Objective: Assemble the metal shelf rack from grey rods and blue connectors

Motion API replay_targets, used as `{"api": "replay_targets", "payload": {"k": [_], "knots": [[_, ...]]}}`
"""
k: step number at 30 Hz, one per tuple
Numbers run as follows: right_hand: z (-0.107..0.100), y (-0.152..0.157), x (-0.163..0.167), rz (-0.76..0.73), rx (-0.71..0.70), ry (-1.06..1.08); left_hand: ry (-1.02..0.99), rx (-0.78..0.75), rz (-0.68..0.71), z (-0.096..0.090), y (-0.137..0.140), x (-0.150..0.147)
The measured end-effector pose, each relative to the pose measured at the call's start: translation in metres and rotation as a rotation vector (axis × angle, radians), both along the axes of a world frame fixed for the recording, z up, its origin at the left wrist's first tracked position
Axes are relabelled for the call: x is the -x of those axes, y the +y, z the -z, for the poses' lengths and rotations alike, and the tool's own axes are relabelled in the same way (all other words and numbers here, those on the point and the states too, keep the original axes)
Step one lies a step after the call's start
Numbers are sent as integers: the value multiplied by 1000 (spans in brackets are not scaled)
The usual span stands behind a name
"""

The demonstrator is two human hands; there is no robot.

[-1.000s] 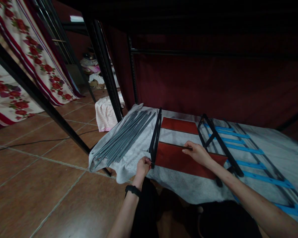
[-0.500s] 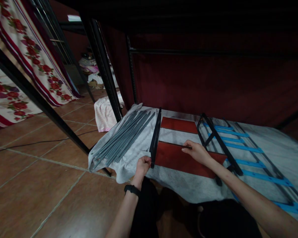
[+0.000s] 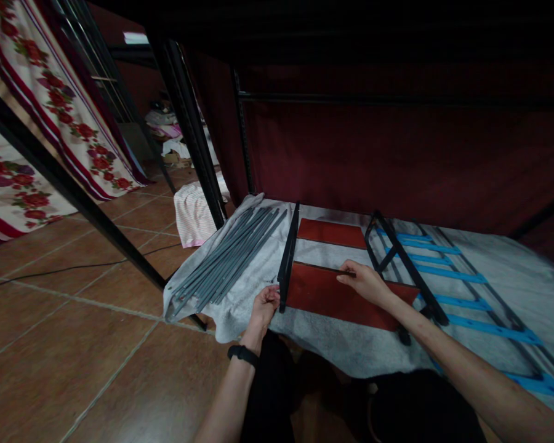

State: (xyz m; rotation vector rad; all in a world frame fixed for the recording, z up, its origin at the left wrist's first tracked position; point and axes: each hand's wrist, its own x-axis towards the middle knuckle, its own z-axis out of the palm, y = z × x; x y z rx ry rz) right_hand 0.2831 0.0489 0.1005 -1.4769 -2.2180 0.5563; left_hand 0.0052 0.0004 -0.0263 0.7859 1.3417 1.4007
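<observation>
A partly built small rack lies on a grey cloth (image 3: pixel 351 351): two red shelf boards between black metal end frames. My left hand (image 3: pixel 265 304) is closed at the lower end of the left black frame (image 3: pixel 289 255). My right hand (image 3: pixel 367 282) grips the top edge of the near red board (image 3: pixel 327 295), which stands on its edge. The far red board (image 3: pixel 331 232) lies behind it. The right black frame (image 3: pixel 404 264) crosses the boards' other end.
A bundle of grey metal rods (image 3: pixel 226 258) lies on the cloth to the left. Blue slats in a dark frame (image 3: pixel 461 289) lie to the right. A black bed post (image 3: pixel 189 135), dark red curtain, a pink cloth (image 3: pixel 194 212) and tiled floor surround the spot.
Almost nothing has moved. Both hands stay on the rack; the view has drifted slightly, and my left hand has shifted a little at the frame's lower end.
</observation>
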Motion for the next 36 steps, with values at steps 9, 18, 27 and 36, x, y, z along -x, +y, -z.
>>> {"api": "replay_targets", "payload": {"k": [9, 18, 27, 36], "knots": [[0, -1, 7, 0, 9, -40, 71, -37, 42, -2, -1, -2], [-5, -4, 13, -7, 16, -51, 602, -287, -499, -41, -38, -11], [-5, -6, 10, -129, 32, 51, 1312, -758, 139, -125, -42, -94], [-34, -80, -74, -35, -96, 426, 1529, -514, 455, -124, -5, -117]]}}
